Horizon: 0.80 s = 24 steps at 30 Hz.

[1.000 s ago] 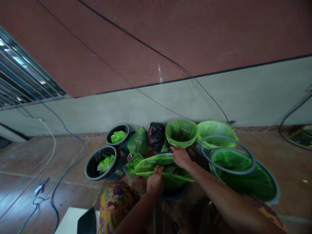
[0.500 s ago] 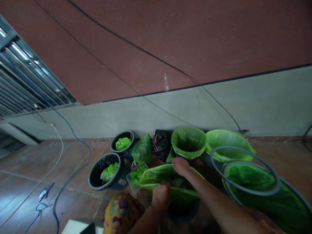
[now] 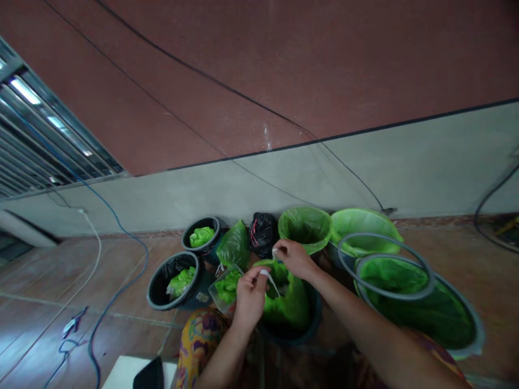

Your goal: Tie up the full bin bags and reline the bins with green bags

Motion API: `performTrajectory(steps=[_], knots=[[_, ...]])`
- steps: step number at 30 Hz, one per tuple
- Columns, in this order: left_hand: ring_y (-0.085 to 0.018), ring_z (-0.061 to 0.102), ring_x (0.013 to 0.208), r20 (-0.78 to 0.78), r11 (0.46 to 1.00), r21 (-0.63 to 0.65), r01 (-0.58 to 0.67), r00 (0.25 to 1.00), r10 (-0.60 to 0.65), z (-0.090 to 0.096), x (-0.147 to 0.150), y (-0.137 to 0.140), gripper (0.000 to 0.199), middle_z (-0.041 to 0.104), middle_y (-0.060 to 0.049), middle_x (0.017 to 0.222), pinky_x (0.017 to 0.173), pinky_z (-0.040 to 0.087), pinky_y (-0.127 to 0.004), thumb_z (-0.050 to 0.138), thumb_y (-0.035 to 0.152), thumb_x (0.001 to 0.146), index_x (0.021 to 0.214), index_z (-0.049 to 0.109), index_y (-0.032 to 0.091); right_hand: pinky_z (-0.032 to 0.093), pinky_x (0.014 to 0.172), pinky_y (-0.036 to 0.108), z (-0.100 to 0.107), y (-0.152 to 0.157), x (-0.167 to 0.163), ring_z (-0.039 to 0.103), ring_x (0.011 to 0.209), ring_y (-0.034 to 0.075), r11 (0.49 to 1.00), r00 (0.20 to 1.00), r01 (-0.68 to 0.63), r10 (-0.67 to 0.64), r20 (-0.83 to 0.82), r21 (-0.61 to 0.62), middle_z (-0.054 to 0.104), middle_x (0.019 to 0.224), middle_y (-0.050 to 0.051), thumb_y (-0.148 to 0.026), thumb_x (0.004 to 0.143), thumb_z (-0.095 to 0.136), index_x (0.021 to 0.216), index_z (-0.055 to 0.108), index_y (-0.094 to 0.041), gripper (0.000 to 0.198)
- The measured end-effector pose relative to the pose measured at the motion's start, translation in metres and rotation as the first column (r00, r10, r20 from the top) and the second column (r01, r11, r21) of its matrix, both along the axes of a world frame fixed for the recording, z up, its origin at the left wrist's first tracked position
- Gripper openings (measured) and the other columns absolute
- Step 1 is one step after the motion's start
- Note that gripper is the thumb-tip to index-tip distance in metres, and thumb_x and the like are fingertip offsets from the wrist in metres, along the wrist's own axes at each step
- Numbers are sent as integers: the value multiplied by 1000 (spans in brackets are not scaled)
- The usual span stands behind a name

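Clamped between the fingertips of the left hand (image 3: 251,297) is a thin white strip (image 3: 273,283); the right hand (image 3: 295,258) seemingly pinches another part. Their soft green plastic bag (image 3: 287,310) sits inside one dark round plastic bin (image 3: 315,319), mouth gathered, no knot visible: closing looks partly done. Beyond, two filled bags look already closed: one translucent green bag (image 3: 234,246), one shiny black bag (image 3: 264,235).

A wall (image 3: 284,65), dull red above a dark stripe (image 3: 365,131) and pale grey below, meets a brown tiled floor (image 3: 133,292), while light glints on metal slats (image 3: 52,127) at left.
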<state>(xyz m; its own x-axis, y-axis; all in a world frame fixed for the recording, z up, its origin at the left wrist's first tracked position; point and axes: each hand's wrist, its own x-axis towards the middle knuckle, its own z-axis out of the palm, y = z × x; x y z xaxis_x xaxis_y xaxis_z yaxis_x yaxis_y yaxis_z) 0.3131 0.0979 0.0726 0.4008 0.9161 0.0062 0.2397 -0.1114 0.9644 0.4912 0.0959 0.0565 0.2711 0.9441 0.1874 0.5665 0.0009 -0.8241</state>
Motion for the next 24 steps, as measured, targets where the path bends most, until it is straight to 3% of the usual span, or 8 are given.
performTrajectory(steps=[3, 6, 9, 11, 14, 19, 22, 24], knots=[[-9, 45, 48, 70, 998, -61, -8, 997, 12, 12, 6, 9, 31, 56, 3, 54, 49, 33, -20, 56, 41, 79, 86, 71, 15, 43, 71, 27, 6, -5, -5, 59, 72, 15, 997, 958, 4, 19, -285, 80, 66, 75, 2, -28, 82, 52, 82, 61, -18, 13], [-8, 45, 46, 99, 986, -166, 11, 995, 6, 14, 6, 19, 31, 62, 1, 61, 45, 32, -20, 56, 40, 76, 83, 71, 14, 44, 70, 28, 7, -8, -13, 60, 70, 14, 993, 812, 10, 61, -581, 118, 65, 69, 0, -36, 81, 53, 81, 56, -19, 17], [-7, 47, 47, 152, 973, -220, 67, 988, -34, 15, 3, 26, 31, 68, -2, 72, 45, 33, -20, 58, 40, 74, 86, 71, 14, 42, 61, 26, 7, -9, -21, 54, 57, 12, 993, 671, 13, 81, -737, 121, 59, 60, -4, -40, 77, 56, 81, 53, -20, 21], [-6, 45, 44, 163, 967, -246, 70, 986, -29, 18, 1, 27, 30, 68, -2, 70, 44, 31, -20, 58, 38, 74, 85, 70, 13, 38, 54, 24, 7, -9, -26, 46, 49, 10, 998, 634, 39, 16, -774, 52, 51, 54, -7, -37, 74, 57, 80, 53, -20, 18], [-5, 41, 41, 169, 967, -231, 107, 983, -69, 27, 4, 27, 29, 64, 0, 61, 42, 28, -20, 59, 36, 73, 86, 71, 13, 36, 53, 22, 9, -13, -34, 47, 55, 9, 1000, 670, -25, 16, -743, -1, 54, 62, -5, -25, 67, 56, 84, 59, -19, 19], [-4, 35, 39, 194, 961, -229, 155, 975, -111, 42, 16, 34, 26, 57, 3, 54, 41, 23, -19, 58, 27, 68, 86, 70, 12, 33, 51, 20, 6, -20, -46, 44, 55, 7, 914, 714, -405, 315, -626, -2, 54, 64, -6, -14, 60, 58, 86, 62, -18, 26], [-2, 34, 40, 244, 965, -231, 126, 967, -68, 37, 16, 42, 30, 64, 1, 69, 41, 23, -19, 57, 22, 65, 90, 68, 12, 32, 47, 20, -2, -17, -46, 41, 49, 7, 921, 820, -358, 233, -522, -152, 49, 55, -5, -20, 73, 55, 74, 61, -16, 8], [-1, 35, 40, 252, 973, -225, 43, 968, 15, 24, 11, 44, 36, 67, -1, 81, 41, 24, -18, 55, 18, 62, 96, 67, 14, 31, 47, 19, -4, -13, -43, 42, 47, 7, 939, 872, -284, 170, -459, -192, 50, 53, -4, -22, 81, 49, 70, 61, -15, 17]])
